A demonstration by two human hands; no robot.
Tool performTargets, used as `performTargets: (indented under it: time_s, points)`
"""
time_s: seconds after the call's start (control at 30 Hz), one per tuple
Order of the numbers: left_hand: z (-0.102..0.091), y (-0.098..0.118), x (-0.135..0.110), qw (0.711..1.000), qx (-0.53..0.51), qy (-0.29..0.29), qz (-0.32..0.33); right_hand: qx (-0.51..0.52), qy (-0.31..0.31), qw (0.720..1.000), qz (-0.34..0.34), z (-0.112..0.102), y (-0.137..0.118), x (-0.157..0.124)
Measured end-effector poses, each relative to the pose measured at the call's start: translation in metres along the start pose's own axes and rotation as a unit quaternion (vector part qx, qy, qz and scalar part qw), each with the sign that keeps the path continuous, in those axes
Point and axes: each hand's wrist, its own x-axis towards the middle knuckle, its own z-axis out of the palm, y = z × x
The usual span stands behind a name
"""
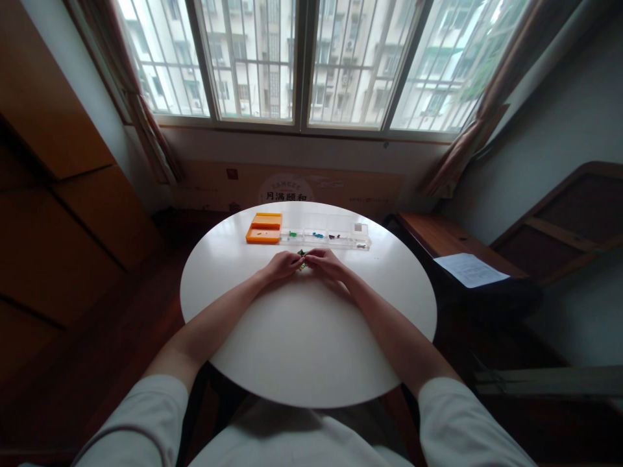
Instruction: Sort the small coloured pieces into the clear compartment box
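Observation:
Above the white round table (302, 337), my left hand (283, 264) and my right hand (325, 261) meet fingertip to fingertip. Between them is a small green and yellow cluster of pieces (302, 265), largely hidden by the fingers and too small to identify. Both hands are closed in a pinch around it. Just beyond the hands stands a clear compartment tray (343, 244), with small green pieces (293, 234), blue pieces (318, 235) and dark pieces (334, 237) in separate compartments. An orange tray (263, 240) adjoins it on the left, holding a few tiny bits.
Printed paper (470, 269) lies on a wooden bench (457, 240) to the right of the table. Behind the table, a printed cardboard panel (350, 185) stands below the barred windows (302, 65). Wooden cabinets (73, 214) rise at the left.

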Motion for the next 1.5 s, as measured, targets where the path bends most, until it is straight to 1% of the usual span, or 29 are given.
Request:
performTargets:
  time_s: [0.43,0.8,1.0,1.23,1.5]
  points:
    - [0.0004,-0.0011,0.0003,1.0,0.002,-0.007,-0.001,-0.003,0.0,1.0,0.008,0.0003,0.0007,0.0005]
    - [-0.0015,0.0018,-0.0003,1.0,0.017,-0.009,-0.006,-0.026,-0.001,1.0,0.004,0.001,0.0002,0.0004]
    - [-0.0012,0.0018,0.0001,1.0,0.023,-0.006,0.003,-0.04,-0.003,0.999,-0.001,0.0016,0.0007,0.0005]
    - [-0.0026,0.004,-0.0001,1.0,0.015,-0.011,-0.009,-0.057,-0.003,0.998,-0.002,0.0004,0.0024,0.0009]
    - [-0.0022,0.003,-0.0001,1.0,0.016,-0.007,-0.005,-0.043,-0.007,0.999,-0.004,0.0021,-0.0001,-0.0002]
